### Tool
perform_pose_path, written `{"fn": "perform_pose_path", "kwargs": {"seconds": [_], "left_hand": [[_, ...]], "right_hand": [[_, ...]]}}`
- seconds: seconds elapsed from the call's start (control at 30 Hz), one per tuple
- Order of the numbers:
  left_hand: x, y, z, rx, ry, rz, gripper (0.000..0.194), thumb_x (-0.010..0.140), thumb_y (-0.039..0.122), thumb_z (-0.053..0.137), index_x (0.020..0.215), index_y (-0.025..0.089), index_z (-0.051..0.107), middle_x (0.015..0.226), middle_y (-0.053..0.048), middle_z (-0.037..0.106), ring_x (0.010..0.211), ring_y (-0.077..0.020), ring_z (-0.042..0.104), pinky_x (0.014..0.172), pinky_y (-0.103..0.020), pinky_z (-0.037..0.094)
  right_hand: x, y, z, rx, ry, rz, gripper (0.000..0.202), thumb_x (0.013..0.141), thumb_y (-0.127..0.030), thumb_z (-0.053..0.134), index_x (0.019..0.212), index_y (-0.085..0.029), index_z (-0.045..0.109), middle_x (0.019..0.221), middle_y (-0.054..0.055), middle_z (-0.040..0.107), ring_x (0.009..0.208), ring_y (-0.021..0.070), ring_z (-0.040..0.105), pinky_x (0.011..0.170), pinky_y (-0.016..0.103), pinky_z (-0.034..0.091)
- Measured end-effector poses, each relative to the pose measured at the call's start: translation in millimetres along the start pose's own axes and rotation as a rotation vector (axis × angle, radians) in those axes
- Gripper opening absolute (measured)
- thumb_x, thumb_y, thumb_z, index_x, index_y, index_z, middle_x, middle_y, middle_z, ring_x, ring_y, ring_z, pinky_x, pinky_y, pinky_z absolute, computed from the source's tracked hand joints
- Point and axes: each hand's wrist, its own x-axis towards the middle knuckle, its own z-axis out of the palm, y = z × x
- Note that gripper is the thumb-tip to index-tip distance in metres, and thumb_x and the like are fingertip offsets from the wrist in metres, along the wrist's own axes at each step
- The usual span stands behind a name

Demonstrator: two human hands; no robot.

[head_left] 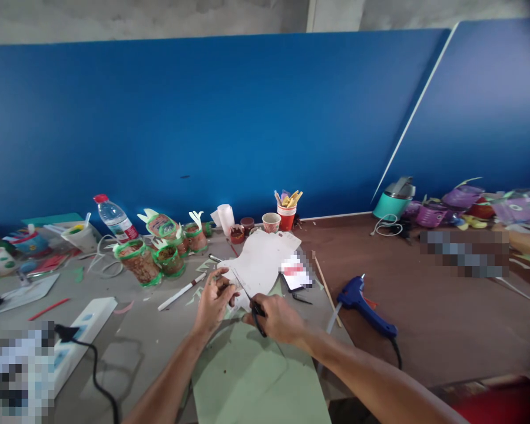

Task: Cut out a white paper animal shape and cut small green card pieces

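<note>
The scissors [255,312] lie in the right hand [279,316], near the middle of the worktop [433,306] from side to side, with their long axis slanting from the handles, nearest the near edge, up to blade tips that point toward the far left corner. The right hand is closed round the black handles, its fingers wrapped on the loops, while the left hand [214,301] sits just beside the blades on the side of the left edge, so the tips run close past its fingertips. The left fingers are bent and drawn close to the thumb; whether they pinch a scrap of paper or meet on nothing is too small to tell. Beneath and beyond the blades, toward the far edge, lies the white sheet [258,259], irregular in outline; I cannot tell whether its margin sits between the blades. On the near-edge side, a pale green sheet [256,368] lies under the wrists. The right forearm comes in low from the near right corner and slants inward; the left one rises more steeply from the near edge, left of centre, its wrist bent toward the blades. A blue glue gun [366,306] lies well apart, toward the right edge.
</note>
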Motion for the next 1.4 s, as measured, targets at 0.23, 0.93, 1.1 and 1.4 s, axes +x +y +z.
{"fn": "perform_pose_path", "kwargs": {"seconds": [0.23, 0.93, 1.1, 1.4], "left_hand": [[0, 0, 0.1, 0.011, -0.010, 0.013, 0.043, 0.074, 0.031, 0.065, 0.108, 0.020, 0.040, 0.062, 0.010, 0.050, 0.050, -0.0103, 0.057, 0.051, -0.023, 0.045], [1, -4, 0.2, -0.001, -0.011, 0.024, 0.040, 0.072, 0.030, 0.065, 0.104, 0.019, 0.043, 0.059, 0.011, 0.050, 0.047, -0.0089, 0.056, 0.053, -0.023, 0.047], [2, -1, 1.7, 0.027, -0.003, 0.024, 0.040, 0.072, 0.029, 0.065, 0.104, 0.019, 0.043, 0.057, 0.011, 0.049, 0.046, -0.0092, 0.056, 0.052, -0.023, 0.046], [2, -3, 1.6, 0.036, -0.009, 0.034, 0.036, 0.072, 0.028, 0.064, 0.102, 0.019, 0.044, 0.056, 0.013, 0.045, 0.041, -0.0063, 0.050, 0.061, -0.027, 0.051]], "right_hand": [[-1, 0, 3, -0.011, 0.016, -0.001, 0.025, 0.084, -0.039, 0.057, 0.088, -0.015, 0.063, 0.070, 0.005, 0.064, 0.060, 0.0141, 0.054, 0.051, 0.022, 0.028], [3, 6, 13, -0.050, -0.008, 0.011, 0.026, 0.087, -0.038, 0.051, 0.093, -0.015, 0.062, 0.075, 0.008, 0.068, 0.064, 0.0159, 0.058, 0.054, 0.022, 0.030], [3, 8, 14, -0.047, -0.002, -0.016, 0.026, 0.088, -0.038, 0.050, 0.092, -0.014, 0.061, 0.074, 0.009, 0.067, 0.065, 0.0166, 0.059, 0.054, 0.023, 0.030], [3, 6, 12, -0.010, 0.011, 0.017, 0.023, 0.086, -0.034, 0.052, 0.086, -0.014, 0.063, 0.071, 0.008, 0.067, 0.060, 0.0146, 0.055, 0.052, 0.022, 0.029]]}}
